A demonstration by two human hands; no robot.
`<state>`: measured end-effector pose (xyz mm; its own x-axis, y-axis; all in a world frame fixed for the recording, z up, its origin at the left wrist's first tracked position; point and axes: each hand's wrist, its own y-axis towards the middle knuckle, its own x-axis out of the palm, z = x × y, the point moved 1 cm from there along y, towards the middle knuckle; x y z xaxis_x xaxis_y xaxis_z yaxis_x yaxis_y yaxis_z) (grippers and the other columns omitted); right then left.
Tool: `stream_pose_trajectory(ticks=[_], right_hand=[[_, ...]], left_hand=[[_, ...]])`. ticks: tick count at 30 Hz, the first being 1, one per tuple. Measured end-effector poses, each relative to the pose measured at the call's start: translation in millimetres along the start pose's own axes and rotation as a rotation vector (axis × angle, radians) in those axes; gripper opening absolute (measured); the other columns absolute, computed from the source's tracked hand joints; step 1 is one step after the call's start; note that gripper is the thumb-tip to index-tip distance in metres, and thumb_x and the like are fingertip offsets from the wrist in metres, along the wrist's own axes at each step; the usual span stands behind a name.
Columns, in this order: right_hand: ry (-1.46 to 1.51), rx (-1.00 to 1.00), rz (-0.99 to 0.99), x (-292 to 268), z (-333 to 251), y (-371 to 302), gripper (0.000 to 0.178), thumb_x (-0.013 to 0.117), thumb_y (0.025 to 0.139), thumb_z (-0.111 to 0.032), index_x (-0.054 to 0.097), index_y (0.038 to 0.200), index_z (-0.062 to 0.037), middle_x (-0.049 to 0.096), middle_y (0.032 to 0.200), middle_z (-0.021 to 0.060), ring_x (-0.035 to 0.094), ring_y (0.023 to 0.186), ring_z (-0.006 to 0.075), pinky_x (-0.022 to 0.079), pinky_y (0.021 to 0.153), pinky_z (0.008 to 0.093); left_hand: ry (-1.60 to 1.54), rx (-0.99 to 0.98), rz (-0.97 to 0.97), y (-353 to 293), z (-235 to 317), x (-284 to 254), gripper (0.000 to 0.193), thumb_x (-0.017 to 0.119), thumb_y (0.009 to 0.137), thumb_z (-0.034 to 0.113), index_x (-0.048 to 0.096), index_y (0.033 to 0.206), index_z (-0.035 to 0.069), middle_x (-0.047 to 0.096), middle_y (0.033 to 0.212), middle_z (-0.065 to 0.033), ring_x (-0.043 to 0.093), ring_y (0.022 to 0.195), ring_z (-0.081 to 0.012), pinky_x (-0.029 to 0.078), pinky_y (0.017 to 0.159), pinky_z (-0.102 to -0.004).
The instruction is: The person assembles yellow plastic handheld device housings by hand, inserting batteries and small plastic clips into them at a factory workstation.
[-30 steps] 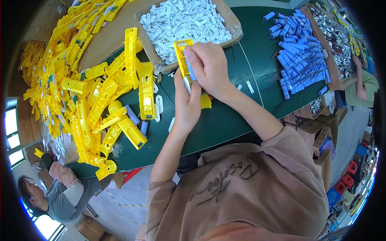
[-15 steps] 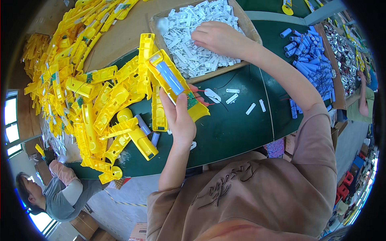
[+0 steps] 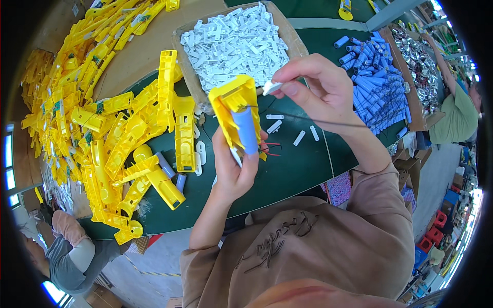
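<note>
My left hand (image 3: 233, 172) is wrapped round a yellow plastic housing (image 3: 225, 101), which stands tilted with its open side toward my right. Inside the housing lies a blue cylindrical battery cell (image 3: 246, 129). Red wires (image 3: 272, 149) stick out by the fingers of that hand. Between thumb and forefinger, my right hand (image 3: 326, 92) pinches a small white plastic piece (image 3: 271, 88), close to the housing's upper end but apart from it. A thin dark wire runs from the housing across to my right wrist.
Behind the housing stands a cardboard box (image 3: 295, 41) of small white pieces. Yellow housings (image 3: 113, 149) are heaped at left, and blue cells (image 3: 372, 84) at right. Several loose white pieces (image 3: 299, 137) lie on the green table (image 3: 287, 172). Other people work at both sides.
My right hand has come out of the box toward the housing, now with a white piece in its fingertips. My left hand has turned the housing more upright. The whole view has shifted slightly.
</note>
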<state>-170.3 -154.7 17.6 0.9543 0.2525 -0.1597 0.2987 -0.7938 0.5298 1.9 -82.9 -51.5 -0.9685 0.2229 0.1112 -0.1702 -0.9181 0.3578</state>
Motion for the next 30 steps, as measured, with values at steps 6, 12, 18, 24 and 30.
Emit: stream_pose_trajectory(ticks=[6, 12, 18, 24, 30], right_hand=[[-0.273, -0.005, -0.074, 5.0, -8.2, -2.8, 0.026, 0.058, 0.083, 0.001, 0.059, 0.108, -0.0043, 0.063, 0.088, 0.0074, 0.061, 0.075, 0.0167, 0.050, 0.068, 0.0272], [-0.773, -0.337, -0.171, 4.5, 14.2, -2.1, 0.023, 0.061, 0.077, 0.004, 0.062, 0.098, -0.0029, 0.065, 0.103, 0.0078, 0.064, 0.079, 0.0215, 0.051, 0.067, 0.0282], [-0.821, -0.339, 0.033, -8.4, 22.5, 3.5, 0.014, 0.066, 0.078, -0.003, 0.062, 0.090, -0.0019, 0.064, 0.080, 0.0074, 0.060, 0.064, 0.0127, 0.045, 0.053, 0.0244], [0.242, 0.314, 0.089, 19.3, 26.8, 4.3, 0.009, 0.054, 0.089, -0.008, 0.051, 0.095, -0.0017, 0.061, 0.080, 0.0045, 0.058, 0.068, 0.0089, 0.049, 0.062, 0.0214], [-0.336, 0.109, 0.128, 32.7, 36.4, 2.0, 0.008, 0.055, 0.088, -0.008, 0.052, 0.094, -0.0031, 0.060, 0.073, 0.0071, 0.060, 0.065, 0.0127, 0.046, 0.056, 0.0271]], left_hand=[[-0.106, -0.173, -0.070, -2.7, -2.8, 4.6, 0.051, 0.041, 0.087, -0.004, 0.021, 0.134, 0.000, 0.054, 0.102, -0.0138, 0.056, 0.086, -0.0153, 0.049, 0.074, -0.0284], [-0.206, -0.252, -0.026, 2.2, -3.5, 5.0, 0.049, 0.037, 0.088, -0.004, 0.021, 0.133, 0.001, 0.051, 0.103, -0.0140, 0.054, 0.083, -0.0150, 0.049, 0.072, -0.0292], [-0.292, -0.305, 0.016, 6.0, -2.4, 2.6, 0.047, 0.037, 0.088, -0.003, 0.022, 0.132, 0.002, 0.052, 0.101, -0.0137, 0.053, 0.084, -0.0158, 0.049, 0.073, -0.0298], [-0.201, -0.281, 0.028, 3.9, -8.6, 3.2, 0.048, 0.039, 0.088, -0.003, 0.022, 0.133, 0.001, 0.052, 0.100, -0.0134, 0.054, 0.082, -0.0153, 0.049, 0.071, -0.0292], [0.014, -0.239, 0.013, 3.4, -14.7, 5.6, 0.042, 0.039, 0.092, 0.006, 0.023, 0.131, 0.003, 0.053, 0.099, -0.0139, 0.055, 0.079, -0.0157, 0.051, 0.068, -0.0307]])
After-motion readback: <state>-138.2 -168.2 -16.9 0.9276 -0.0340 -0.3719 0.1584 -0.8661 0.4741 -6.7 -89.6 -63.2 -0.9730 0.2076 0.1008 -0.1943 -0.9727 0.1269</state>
